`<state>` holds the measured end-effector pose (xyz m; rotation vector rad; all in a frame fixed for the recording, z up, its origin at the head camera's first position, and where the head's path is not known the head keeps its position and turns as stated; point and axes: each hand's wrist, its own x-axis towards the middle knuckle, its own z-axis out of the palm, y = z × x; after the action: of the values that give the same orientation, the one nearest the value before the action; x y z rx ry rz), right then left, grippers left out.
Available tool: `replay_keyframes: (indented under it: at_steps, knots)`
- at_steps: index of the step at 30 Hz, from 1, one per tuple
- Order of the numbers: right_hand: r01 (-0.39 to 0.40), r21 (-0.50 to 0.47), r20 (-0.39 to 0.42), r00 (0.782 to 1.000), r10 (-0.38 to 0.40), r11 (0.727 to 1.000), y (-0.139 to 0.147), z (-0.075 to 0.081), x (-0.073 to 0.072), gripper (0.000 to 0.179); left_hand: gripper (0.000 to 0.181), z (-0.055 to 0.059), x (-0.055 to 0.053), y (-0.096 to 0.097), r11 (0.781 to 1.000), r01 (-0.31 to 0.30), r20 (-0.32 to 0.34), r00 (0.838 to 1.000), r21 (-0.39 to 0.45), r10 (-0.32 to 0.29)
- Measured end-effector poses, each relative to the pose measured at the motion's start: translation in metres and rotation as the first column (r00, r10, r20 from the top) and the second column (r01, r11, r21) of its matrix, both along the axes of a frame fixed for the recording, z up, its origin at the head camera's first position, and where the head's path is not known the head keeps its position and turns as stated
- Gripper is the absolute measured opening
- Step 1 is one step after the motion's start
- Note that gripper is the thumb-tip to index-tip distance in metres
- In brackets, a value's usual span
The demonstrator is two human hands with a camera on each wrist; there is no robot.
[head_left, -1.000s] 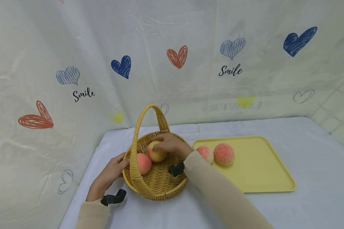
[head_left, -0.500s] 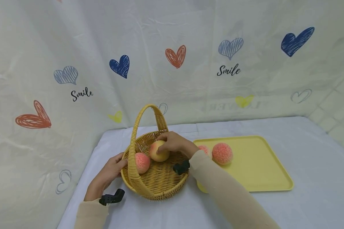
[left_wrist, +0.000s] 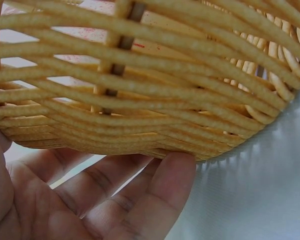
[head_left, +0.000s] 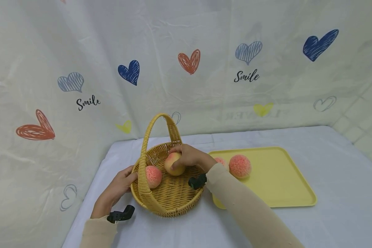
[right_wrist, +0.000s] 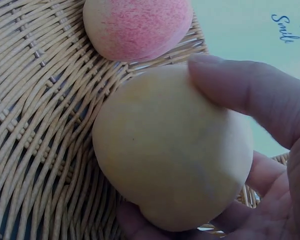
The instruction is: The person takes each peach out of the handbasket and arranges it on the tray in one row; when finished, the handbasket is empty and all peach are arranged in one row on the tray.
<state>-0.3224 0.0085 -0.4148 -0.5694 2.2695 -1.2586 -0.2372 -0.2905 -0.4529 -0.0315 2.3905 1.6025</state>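
inside the round basket of woven yellow-tan wicker [head_left: 186, 209], the right hand [head_left: 192, 156] holds a smooth yellow peach with a red blush [head_left: 172, 164], its thumb and fingers curled round opposite sides, a grip that likely keeps so round a thing from rolling. whether the peach bears on the wicker cannot be told. the left hand [head_left: 119, 184] grips the basket's left rim, thumb against the edge and fingers round the outer wall, probably to steady it. the peach is nearly round, so no clear long axis shows; its blush faces up and left, its plain yellow side the right wrist. the basket stands with its mouth upward, its tall arched wicker handle [head_left: 144, 165] running from the near side to the far. a coral-pink speckled peach [head_left: 153, 177] lies just left of the held one; two similar speckled peaches [head_left: 240, 166] sit on a flat yellow rectangular tray [head_left: 285, 182], whose raised lip perhaps keeps them from rolling off.
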Motion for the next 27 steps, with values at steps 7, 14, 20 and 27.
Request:
replay_keyframes:
  at_steps: [7,14,20,27]
  knots:
    - [0.01,0.02,0.003,1.0,-0.01,1.0,-0.001,-0.001,0.002,0.068,0.049,-0.001,0.0,0.001,1.0,-0.019,0.012,1.0,0.003,0.019]
    - [0.034,-0.002,0.01,0.999,-0.033,0.999,0.001,0.002,0.004,0.065,0.05,0.0,-0.001,0.0,1.0,0.011,0.002,1.0,0.007,-0.011]
    - [0.011,0.015,-0.082,0.997,-0.009,1.0,0.009,0.01,0.008,0.065,0.051,-0.001,-0.001,0.0,1.0,0.007,0.002,1.0,0.004,-0.007]
    - [0.027,-0.005,-0.082,0.996,-0.027,1.0,0.023,0.019,0.017,0.066,0.051,-0.002,-0.001,-0.002,1.0,0.02,-0.012,1.0,0.022,-0.02]
